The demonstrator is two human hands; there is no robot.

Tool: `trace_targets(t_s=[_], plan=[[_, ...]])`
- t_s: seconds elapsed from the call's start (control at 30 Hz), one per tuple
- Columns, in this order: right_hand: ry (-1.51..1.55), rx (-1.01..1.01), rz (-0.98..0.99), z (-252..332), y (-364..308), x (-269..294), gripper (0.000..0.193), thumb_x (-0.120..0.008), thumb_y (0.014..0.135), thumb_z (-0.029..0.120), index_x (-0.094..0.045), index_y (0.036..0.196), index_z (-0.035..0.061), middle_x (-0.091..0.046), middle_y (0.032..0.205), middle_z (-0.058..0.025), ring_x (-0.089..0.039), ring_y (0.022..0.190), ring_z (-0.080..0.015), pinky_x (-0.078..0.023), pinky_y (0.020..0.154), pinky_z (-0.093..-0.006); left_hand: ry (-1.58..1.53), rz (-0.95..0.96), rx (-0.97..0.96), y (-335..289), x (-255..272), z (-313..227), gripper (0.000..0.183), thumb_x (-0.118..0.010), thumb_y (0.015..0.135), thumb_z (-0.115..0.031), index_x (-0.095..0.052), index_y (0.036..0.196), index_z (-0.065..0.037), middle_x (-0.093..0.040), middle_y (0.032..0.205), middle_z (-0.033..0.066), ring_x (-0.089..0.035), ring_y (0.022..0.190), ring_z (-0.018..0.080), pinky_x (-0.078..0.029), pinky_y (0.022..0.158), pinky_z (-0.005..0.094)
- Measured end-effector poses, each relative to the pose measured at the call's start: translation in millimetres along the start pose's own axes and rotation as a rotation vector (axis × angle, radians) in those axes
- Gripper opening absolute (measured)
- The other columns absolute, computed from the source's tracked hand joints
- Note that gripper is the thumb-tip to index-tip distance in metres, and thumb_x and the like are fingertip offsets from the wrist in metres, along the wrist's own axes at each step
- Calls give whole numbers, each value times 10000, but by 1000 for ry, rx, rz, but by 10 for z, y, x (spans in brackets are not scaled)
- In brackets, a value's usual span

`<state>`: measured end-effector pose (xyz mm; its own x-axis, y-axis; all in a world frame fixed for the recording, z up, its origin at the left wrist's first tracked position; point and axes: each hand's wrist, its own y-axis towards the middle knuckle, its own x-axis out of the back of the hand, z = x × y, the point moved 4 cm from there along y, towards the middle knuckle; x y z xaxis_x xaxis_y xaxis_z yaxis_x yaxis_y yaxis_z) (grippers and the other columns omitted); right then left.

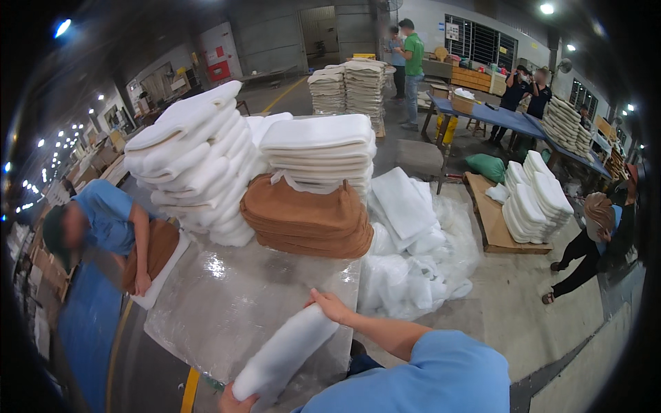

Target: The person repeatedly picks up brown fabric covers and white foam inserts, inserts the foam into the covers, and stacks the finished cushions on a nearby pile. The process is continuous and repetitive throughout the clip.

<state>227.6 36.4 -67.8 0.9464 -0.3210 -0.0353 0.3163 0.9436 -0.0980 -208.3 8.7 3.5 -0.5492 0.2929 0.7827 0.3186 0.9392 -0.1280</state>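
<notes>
Between my two hands is a white foam pad [289,350], tilted over the near edge of the plastic-covered table [206,296]. My right hand [332,307] grips its far end, thumb on top. At the near end, by the lower edge of the picture, my left hand [238,399] is closed round the pad; part of that hand is cut off. Beyond them lies a stack of folded brown fabric covers [306,217]. Behind it rises a stack of white pads [318,148], with a taller, leaning white pad stack [196,162] to its left.
At the left, a co-worker in blue [110,213] handles a brown cover on a white pad. Crumpled clear plastic and white padding [420,275] lie right of the table. Farther right stand a pallet with white pads [537,199], a blue table [482,113] and a walking person [599,227].
</notes>
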Motion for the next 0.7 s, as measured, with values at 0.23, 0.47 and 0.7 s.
trace_targets(t_s=[0.23, 0.47, 0.7], plan=[[106, -12, 3, 42, -153, -8, 662, -464, 1116, 552, -772, 915, 2, -746, 905, -74, -662, 857, -157, -528, 850, -333, -64, -187, -45, -108, 73, 179, 469, -875, 806, -203, -741, 1192, 28, -774, 1078, 244, -753, 1045, 366, -583, 892, 429], [105, -6, 58, -402, -864, 417, 477, -490, 1117, 347, -765, 1009, -28, -763, 981, -101, -685, 915, -181, -547, 869, -355, 185, -24, -34, -527, -246, -182, 481, -880, 726, -241, -721, 1155, -92, -752, 997, 164, -712, 983, 394, -571, 861, 481], [-101, 82, 196, -243, -1349, 421, 501, -545, 1074, 418, -747, 1118, -38, -786, 1051, -159, -684, 1140, -270, -395, 1176, -439, 259, -121, -104, -1112, -573, -105, 526, -832, 730, -149, -694, 1237, -112, -710, 1283, 106, -655, 1216, 358, -492, 1064, 477]])
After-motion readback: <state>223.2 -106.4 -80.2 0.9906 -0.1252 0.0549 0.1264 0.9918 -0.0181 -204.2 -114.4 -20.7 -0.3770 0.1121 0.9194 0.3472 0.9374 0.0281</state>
